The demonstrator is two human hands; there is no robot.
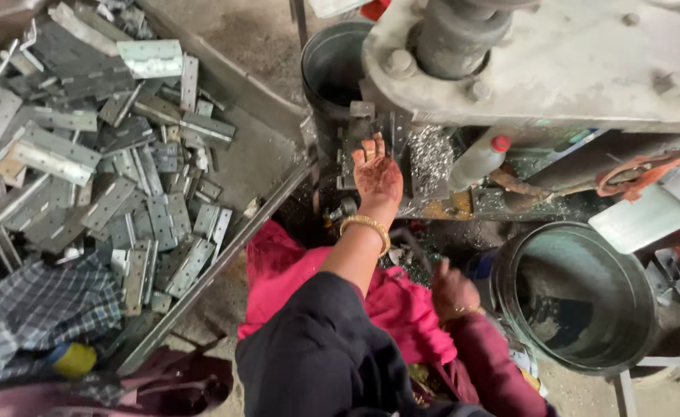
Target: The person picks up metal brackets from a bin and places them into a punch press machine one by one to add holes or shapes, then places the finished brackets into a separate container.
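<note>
Left hand (377, 174) spread flat, fingers on a metal plate piece (349, 158) under the drill press (540, 54). Right hand (452, 289) loosely curled, holding nothing visible. Plate likely stiff, light, sharp-edged; grip by edges. Hinge pile (108, 170) at nine o'clock, bucket (579, 297) at four.

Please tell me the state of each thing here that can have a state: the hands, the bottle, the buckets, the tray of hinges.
left hand: open, fingers spread, reaching under the machine head
right hand: low by the lap, grip not clear
plastic bottle: capped red, tilted
near bucket: upright, uncovered
far bucket: upright, uncovered, inside dark
tray: heaped with flat metal hinges
</note>
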